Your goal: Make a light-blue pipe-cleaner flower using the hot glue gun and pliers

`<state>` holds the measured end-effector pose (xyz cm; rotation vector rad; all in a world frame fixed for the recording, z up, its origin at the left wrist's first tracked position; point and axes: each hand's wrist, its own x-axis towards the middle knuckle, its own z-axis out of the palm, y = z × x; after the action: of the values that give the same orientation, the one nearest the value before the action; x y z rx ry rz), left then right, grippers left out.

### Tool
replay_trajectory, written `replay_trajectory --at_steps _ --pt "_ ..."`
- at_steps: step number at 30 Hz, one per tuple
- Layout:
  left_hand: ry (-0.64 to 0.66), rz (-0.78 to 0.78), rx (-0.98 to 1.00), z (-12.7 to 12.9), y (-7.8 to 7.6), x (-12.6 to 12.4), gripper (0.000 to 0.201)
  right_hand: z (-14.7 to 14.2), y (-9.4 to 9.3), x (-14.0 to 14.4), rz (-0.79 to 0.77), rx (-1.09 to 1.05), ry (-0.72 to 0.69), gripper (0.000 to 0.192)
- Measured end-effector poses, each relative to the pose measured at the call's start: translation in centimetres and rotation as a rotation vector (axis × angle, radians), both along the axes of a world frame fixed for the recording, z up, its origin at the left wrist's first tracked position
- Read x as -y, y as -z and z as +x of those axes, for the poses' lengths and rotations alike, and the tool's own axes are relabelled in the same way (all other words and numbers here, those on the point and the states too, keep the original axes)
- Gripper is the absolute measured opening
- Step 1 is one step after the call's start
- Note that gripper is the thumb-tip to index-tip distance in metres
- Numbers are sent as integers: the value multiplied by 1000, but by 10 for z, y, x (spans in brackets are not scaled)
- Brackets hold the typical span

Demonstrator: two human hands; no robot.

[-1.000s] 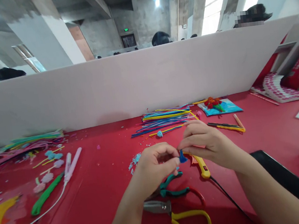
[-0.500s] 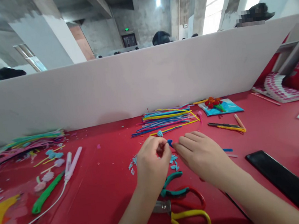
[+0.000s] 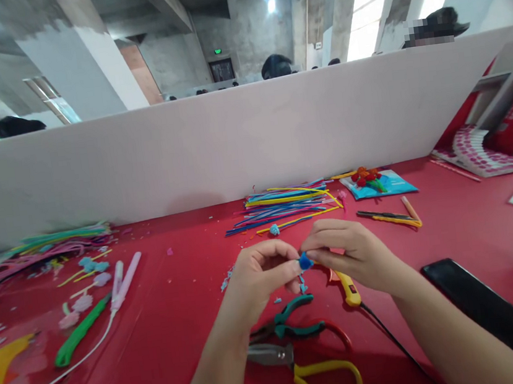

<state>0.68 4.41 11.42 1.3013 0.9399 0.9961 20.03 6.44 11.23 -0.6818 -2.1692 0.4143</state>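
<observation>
My left hand [image 3: 263, 269] pinches a small blue fuzzy piece [image 3: 305, 261] between thumb and forefinger. From the other side, the fingertips of my right hand [image 3: 354, 248] close on the same piece, so it is gripped by both. Its exact shape is partly hidden by the fingers. Below the hands lie pliers with teal handles [image 3: 301, 328] and scissors with red and yellow handles [image 3: 327, 370]. A yellow corded tool [image 3: 350, 289] rests beneath my right hand, partly covered. Light-blue scraps [image 3: 302, 286] are scattered under the fingers.
Behind the hands lies a bundle of coloured pipe cleaners [image 3: 286, 204], with a light-blue fuzzy ball [image 3: 274, 230] before it. A pink styling iron [image 3: 125, 283] and green-handled tool [image 3: 81, 332] are left; a black slab [image 3: 491, 313] lies right. A white partition [image 3: 232, 145] stands behind.
Both hands have shifted slightly down and right with the blue piece. My right hand has turned, its fingers now closer on the piece, uncovering the yellow corded tool.
</observation>
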Motion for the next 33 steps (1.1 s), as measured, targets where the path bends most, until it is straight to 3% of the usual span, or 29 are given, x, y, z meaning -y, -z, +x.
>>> replay_trajectory --at_steps 4,7,10,13,16,21,26,28,30,33 --pt "-231 50 73 6 5 -3 6 -16 10 3 214 77 234 29" --pt "-399 167 -123 10 9 -3 5 -27 16 8 373 235 365 30" --pt "-525 418 -415 11 12 -3 6 -32 20 14 457 368 399 27" --pt "-514 640 -660 11 16 -2 9 -30 20 17 495 435 379 27" --pt "-373 699 -798 9 18 -2 11 -21 16 14 483 470 352 23" --pt "-143 621 -766 4 10 0 16 -4 6 2 274 317 181 23" --pt "-23 258 -338 -2 -1 1 5 -1 3 -7 -94 -1 11 20" --pt "-97 155 -175 -1 -1 0 2 -8 7 -8 -76 -14 54 21" --pt "-228 125 -91 2 2 -3 2 -17 13 -6 68 50 168 27" --pt "-405 176 -136 6 8 -7 4 -30 23 -1 258 166 302 32"
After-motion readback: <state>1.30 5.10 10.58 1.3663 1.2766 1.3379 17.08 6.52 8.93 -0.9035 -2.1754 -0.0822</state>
